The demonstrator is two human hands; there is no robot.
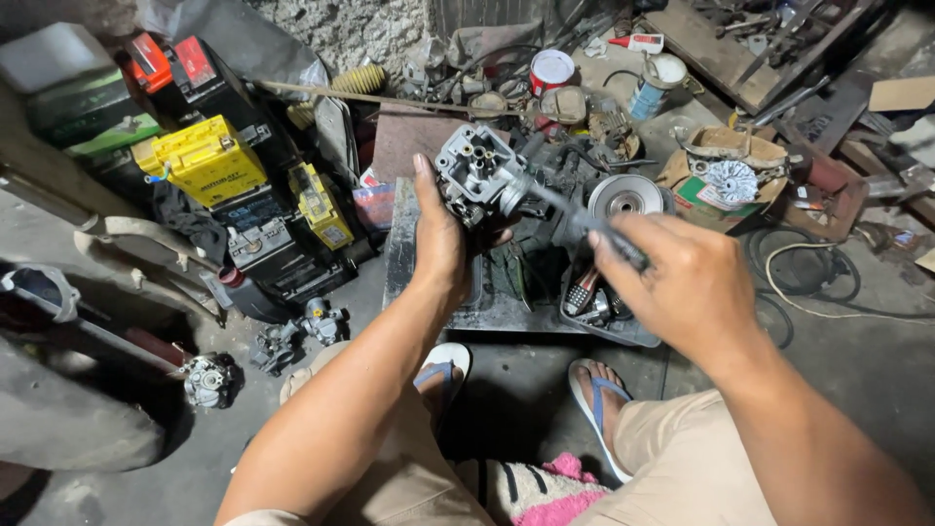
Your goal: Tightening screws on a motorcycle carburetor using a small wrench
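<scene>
Your left hand [440,234] clenches the carburetor body [479,173], held up over the metal tray [419,292]. Your right hand [687,287] grips a screwdriver [575,216]; its long axis runs up-left from that grip, tip meeting the carburetor's right side.

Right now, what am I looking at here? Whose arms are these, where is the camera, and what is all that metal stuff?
The camera sits on a person's head, looking down at their own bare arms, knees and sandals. The left hand has its grip on a grey metal engine part with round ports. The right hand holds a dark-handled slim tool whose tip meets that part. Below lies a dirty dark metal tray of small parts. On the left floor stand yellow box-shaped batteries.
</scene>
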